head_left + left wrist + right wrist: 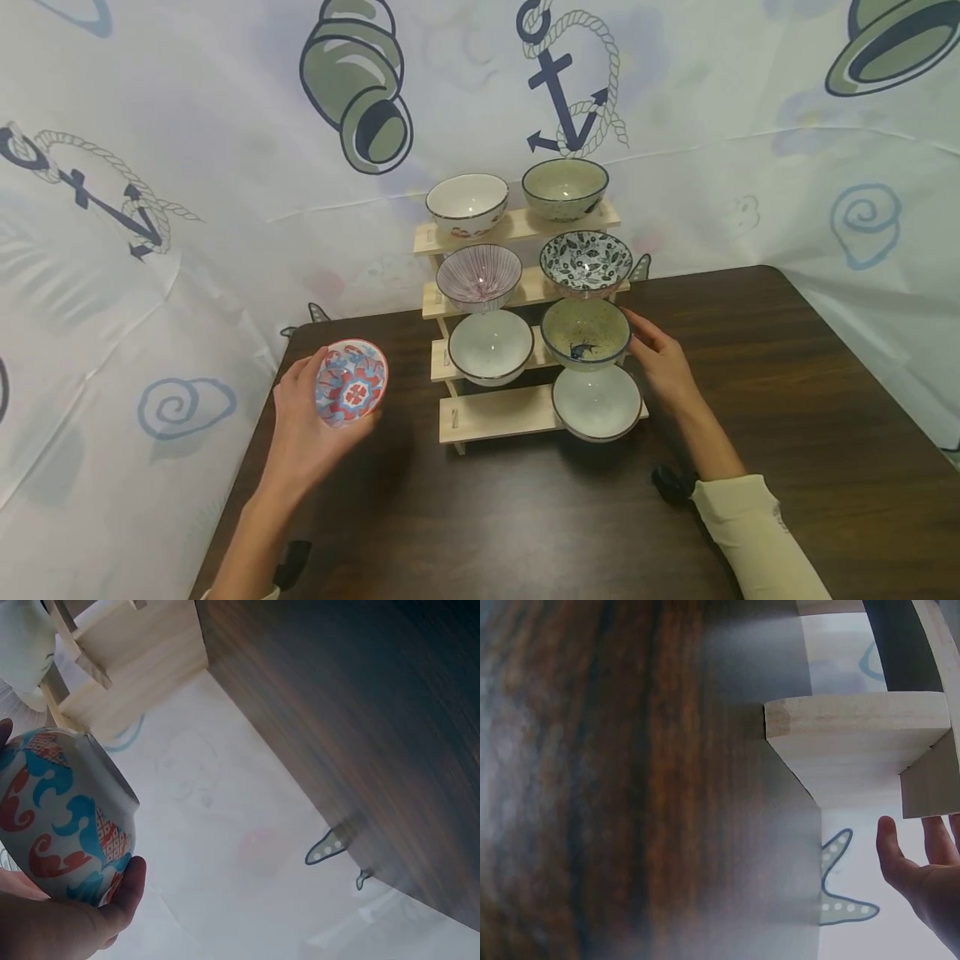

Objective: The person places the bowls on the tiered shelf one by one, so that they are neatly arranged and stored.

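Observation:
My left hand [303, 421] holds a small bowl [351, 382] by its sides, left of the stand, its red and blue floral inside facing up. In the left wrist view, the bowl [71, 814] shows blue and orange scrolls outside, with the thumb along it. My right hand [663, 362] is at the right side of a speckled green bowl [587, 332] with a dark fish inside. From the right wrist, the fingers [891, 844] look extended by the wooden stand's edge [859, 712]; whether they touch the bowl is unclear.
A tiered wooden stand [495, 414] stands on the dark table [480, 517], bearing several bowls, two side by side on each upper tier. On the lowest tier a white bowl [597, 402] sits at the right. A patterned cloth [247, 100] hangs behind.

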